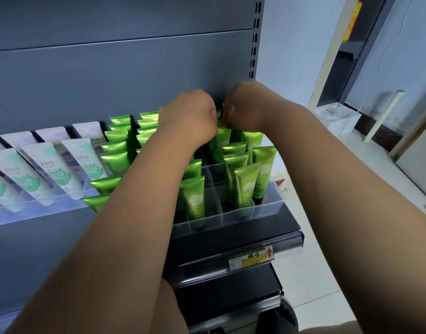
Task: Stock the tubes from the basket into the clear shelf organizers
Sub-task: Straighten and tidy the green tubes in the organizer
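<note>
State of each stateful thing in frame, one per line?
back-row tube: upright, held at top
left hand: pinching back-row tube
right hand: pinching back-row tube
green tubes: upright, caps down, in compartments
clear organizer: partly filled, some front cells empty
white tubes: leaning back, shelved

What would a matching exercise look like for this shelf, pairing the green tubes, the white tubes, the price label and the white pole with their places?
Things:
1 green Chamomile tubes
2 white tubes
3 price label
4 white pole

Places:
A leaning at the far right of the view
B right clear organizer
C shelf's front rail
D left clear organizer

Pairs: 1-B, 2-D, 3-C, 4-A
</note>
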### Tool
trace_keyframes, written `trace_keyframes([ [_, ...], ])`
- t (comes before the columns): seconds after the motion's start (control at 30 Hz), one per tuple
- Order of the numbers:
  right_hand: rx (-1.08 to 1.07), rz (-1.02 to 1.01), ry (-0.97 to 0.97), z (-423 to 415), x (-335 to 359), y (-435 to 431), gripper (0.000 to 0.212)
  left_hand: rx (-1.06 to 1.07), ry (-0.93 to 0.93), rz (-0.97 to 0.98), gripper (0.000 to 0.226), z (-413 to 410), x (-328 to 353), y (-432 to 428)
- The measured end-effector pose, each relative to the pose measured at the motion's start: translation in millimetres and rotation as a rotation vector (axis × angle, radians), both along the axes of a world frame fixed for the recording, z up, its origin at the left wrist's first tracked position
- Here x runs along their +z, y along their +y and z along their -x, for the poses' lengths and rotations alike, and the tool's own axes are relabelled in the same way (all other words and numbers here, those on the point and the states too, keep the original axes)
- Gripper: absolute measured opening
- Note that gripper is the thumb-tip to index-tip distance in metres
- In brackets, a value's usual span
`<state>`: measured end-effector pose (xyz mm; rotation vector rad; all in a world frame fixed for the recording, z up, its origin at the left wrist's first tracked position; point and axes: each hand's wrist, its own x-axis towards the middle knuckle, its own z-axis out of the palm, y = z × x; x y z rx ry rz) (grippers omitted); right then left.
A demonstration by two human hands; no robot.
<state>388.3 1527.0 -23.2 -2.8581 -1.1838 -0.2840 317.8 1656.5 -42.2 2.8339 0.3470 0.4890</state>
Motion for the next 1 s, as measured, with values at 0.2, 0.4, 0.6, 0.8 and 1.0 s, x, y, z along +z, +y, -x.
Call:
trace_keyframes([
  [0.2, -0.036, -0.038, -0.036, -3, -9, -6, 0.028, -0.01, 0.009, -0.017, 0.02, -6, -3, -5],
  [0.4, -0.018, -0.048, -0.052, -1, -4, -13, 0.032, -0.033, -0.031, -0.004, 0.015, -10, -7, -9],
  [0.6, 0.006, -0.084, -0.046, 2, -5, -15, 0.021, -0.021, -0.06, 0.01, 0.017, -12, -9, -8],
  [0.8, 0.016, -0.073, -0.031, 3, -6, -19, 0.02, -0.024, -0.047, 0.039, 0.015, -12, -9, -9],
  [1.0, 0.014, -0.087, -0.038, 5, -5, -22, 0.021, -0.033, -0.044, 0.04, 0.013, -13, -7, -10],
])
